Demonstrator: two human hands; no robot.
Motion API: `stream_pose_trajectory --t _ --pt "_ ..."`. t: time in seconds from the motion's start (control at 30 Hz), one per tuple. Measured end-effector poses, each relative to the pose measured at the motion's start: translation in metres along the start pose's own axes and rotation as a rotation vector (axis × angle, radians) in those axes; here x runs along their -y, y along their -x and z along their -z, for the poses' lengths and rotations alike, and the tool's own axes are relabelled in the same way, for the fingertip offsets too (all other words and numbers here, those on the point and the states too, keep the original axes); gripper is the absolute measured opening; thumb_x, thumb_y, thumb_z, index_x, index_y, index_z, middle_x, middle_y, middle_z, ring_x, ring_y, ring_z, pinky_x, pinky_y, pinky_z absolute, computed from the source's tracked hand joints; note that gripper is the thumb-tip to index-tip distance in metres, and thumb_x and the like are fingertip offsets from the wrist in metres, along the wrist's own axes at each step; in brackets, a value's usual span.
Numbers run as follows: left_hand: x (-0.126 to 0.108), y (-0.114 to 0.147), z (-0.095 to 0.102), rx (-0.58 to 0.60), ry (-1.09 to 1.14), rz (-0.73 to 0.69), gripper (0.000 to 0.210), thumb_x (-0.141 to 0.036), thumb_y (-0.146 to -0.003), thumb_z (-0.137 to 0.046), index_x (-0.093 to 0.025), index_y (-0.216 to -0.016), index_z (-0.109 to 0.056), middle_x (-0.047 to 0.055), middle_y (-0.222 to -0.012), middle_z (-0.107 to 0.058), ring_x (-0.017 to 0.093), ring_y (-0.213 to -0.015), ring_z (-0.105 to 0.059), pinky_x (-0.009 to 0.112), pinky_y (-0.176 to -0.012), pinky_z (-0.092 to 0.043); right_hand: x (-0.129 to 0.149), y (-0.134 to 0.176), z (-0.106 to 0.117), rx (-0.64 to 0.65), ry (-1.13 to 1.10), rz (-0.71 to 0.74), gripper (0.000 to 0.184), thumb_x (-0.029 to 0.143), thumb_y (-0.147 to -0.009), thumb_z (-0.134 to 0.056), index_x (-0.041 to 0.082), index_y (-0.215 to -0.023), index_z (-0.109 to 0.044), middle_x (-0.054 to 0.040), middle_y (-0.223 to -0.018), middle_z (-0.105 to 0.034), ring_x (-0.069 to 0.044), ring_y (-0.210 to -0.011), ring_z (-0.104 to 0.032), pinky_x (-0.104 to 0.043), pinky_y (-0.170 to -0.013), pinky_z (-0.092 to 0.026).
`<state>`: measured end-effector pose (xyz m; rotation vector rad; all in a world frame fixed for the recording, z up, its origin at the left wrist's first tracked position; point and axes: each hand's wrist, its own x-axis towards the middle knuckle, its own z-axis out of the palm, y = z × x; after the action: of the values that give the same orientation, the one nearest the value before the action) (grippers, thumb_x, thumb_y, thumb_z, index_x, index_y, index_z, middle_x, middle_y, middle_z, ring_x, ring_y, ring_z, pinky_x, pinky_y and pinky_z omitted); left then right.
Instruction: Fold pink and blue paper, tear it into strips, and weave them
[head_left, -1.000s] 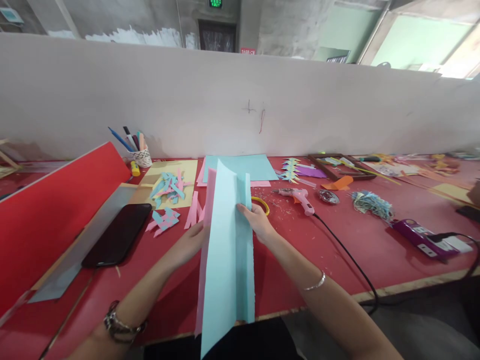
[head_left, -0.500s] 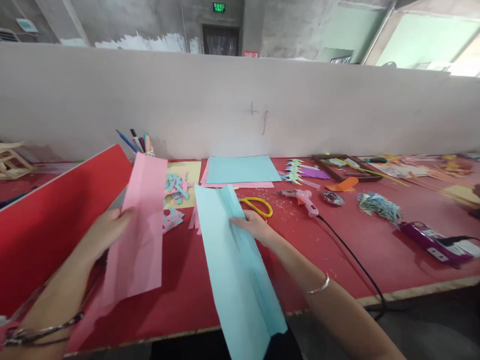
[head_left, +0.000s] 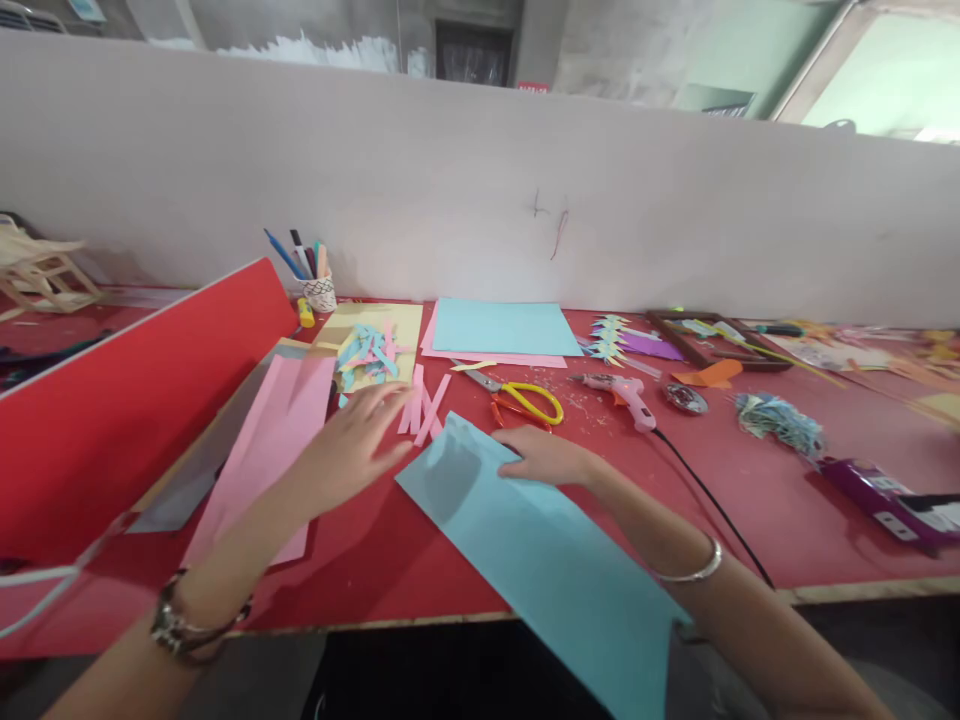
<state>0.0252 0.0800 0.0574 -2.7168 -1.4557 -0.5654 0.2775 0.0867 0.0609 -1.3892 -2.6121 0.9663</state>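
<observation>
Paper (head_left: 555, 560), blue, slants over the near edge of the bench (head_left: 367, 580), pinched by the right hand (head_left: 546, 456), while the left hand (head_left: 346, 450), spread and empty, has released the pink sheet (head_left: 294, 402), now lying farther left, so the 2 are parted.

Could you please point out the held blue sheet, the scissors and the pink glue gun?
Held blue sheet (head_left: 556, 560): head view, middle of its face.
Scissors (head_left: 491, 384): head view, near the pivot.
Pink glue gun (head_left: 631, 389): head view, where barrel meets handle.
</observation>
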Motion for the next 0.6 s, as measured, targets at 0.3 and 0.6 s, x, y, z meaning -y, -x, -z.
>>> stream_pose_trajectory --t 0.3,0.6 --pt "-0.058 -0.02 -0.043 0.247 -0.128 -0.328 0.009 -0.015 -0.077 -0.053 -0.015 -0.085 -0.055 0.003 -0.082 -0.061 0.017 -0.078 -0.057 0.029 -0.067 -0.043 0.02 0.016 -0.028 -0.101 0.828 0.17 0.019 0.01 -0.084 -0.038 0.014 -0.094 -0.054 -0.0073 -0.08 -0.061 -0.017 -0.072 -0.057 -0.026 -0.053 -0.033" --pt "-0.053 0.009 -0.045 0.167 -0.168 -0.431 0.011 -0.009 -0.076 -0.052 -0.016 -0.083 -0.056 0.001 -0.077 -0.059 0.015 -0.069 -0.055 0.026 -0.055 -0.038 -0.001 0.045 -0.058 -0.4 0.817 0.312 0.014 0.011 -0.083 -0.043 0.017 -0.086 -0.054 -0.002 -0.075 -0.057 -0.014 -0.066 -0.049 -0.025 -0.056 -0.032"
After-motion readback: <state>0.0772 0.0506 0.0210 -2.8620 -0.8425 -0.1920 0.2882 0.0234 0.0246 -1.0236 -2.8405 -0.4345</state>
